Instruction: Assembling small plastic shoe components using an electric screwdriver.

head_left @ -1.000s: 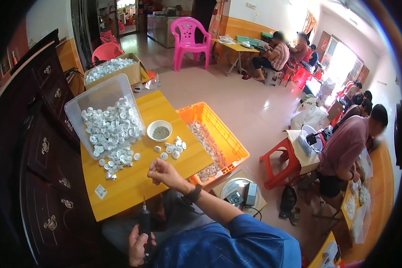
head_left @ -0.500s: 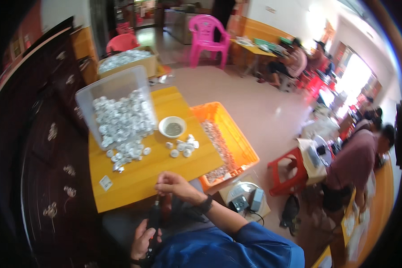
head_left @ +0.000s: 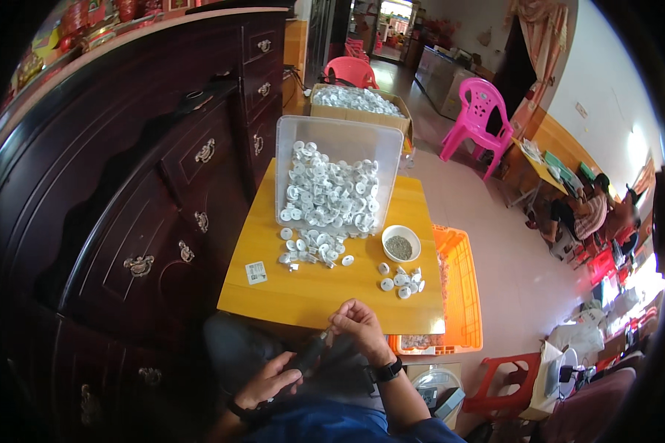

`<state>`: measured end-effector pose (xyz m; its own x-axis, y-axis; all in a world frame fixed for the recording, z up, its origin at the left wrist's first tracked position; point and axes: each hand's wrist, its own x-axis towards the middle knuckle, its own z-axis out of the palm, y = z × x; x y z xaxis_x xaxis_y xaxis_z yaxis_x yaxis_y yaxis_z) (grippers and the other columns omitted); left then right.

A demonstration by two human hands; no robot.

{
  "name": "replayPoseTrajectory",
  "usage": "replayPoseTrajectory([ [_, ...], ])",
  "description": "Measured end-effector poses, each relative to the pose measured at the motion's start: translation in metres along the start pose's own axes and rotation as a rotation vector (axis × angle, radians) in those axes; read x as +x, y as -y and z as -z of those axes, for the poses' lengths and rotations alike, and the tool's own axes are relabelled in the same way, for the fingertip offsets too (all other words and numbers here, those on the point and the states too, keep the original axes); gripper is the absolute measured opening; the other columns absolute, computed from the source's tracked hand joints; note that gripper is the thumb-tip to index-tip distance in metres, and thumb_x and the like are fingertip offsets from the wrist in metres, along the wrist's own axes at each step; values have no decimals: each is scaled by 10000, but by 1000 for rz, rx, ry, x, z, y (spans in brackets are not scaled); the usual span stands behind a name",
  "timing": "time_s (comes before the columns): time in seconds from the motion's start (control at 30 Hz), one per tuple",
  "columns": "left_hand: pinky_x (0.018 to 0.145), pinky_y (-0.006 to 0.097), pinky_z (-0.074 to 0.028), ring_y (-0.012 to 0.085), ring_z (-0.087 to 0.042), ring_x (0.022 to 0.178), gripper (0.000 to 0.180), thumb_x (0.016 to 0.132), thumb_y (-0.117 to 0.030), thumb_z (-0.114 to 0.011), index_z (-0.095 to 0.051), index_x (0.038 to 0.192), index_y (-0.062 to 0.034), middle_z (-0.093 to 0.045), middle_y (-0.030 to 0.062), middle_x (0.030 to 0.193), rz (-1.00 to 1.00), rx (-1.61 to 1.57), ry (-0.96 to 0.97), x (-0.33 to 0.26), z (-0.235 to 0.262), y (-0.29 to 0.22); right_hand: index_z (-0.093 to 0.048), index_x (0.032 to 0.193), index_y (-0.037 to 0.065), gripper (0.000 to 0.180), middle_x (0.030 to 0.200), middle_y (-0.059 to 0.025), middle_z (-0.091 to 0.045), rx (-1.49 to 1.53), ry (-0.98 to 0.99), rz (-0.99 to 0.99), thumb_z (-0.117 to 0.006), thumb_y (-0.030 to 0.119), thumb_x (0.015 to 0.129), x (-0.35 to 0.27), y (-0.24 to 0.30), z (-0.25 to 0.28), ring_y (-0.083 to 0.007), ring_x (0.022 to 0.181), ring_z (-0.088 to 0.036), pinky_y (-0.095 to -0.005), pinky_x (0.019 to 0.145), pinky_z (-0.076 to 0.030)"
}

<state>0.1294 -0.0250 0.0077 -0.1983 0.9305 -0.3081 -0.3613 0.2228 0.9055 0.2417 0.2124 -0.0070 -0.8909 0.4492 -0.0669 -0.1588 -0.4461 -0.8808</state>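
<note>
Much left, some set apart: work looks midway

Nearest, the left hand is closed around a black handheld screwdriver, low over the lap. The right hand is narrow, its fingertips pinched at the screwdriver's tip; whether they hold some small piece, I cannot tell. Just beyond is the front edge of the yellow table, with a bare strip for moving. At left, a dark wooden cabinet limits the elbow room; at right, an orange crate holds pieces, perhaps finished ones. Farther in, several white round parts lie apart, near a white bowl of greyish bits. A loose pile lies before the clear plastic bin, which contains many more. Behind it, a full cardboard box suggests plenty is left.
</note>
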Motion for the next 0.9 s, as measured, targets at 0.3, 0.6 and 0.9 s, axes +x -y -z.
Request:
replayPoseTrajectory([
  [0.3, 684, 236, -481, 91, -569, 743, 342, 969, -209, -556, -527, 1255, -24, -588, 29, 882, 4, -15, -14, -10, 4, 1, -548, 980, 52, 94, 907, -72, -669, 99, -18, -19, -621, 17, 933, -1, 1, -13, -138, 784, -663, -254, 730, -549],
  [0.6, 583, 271, -499, 123, -621, 622, 410, 944, -270, -628, -513, 1233, -2, -645, 64, 796, -23, 284, -121, -7, 9, 23, -589, 957, 47, 89, 876, -48, -683, -21, 36, -95, -664, 37, 909, -1, 1, 4, -109, 751, -654, -233, 691, -544],
  [0.9, 597, 238, -497, 74, -579, 651, 366, 952, -267, -608, -535, 1223, -31, -604, 16, 846, -63, 206, -78, 4, -5, 7, -583, 1091, 68, 209, 998, -31, -681, -21, -19, -78, -680, 81, 907, 3, 2, 10, -109, 792, -650, -230, 715, -536],
])
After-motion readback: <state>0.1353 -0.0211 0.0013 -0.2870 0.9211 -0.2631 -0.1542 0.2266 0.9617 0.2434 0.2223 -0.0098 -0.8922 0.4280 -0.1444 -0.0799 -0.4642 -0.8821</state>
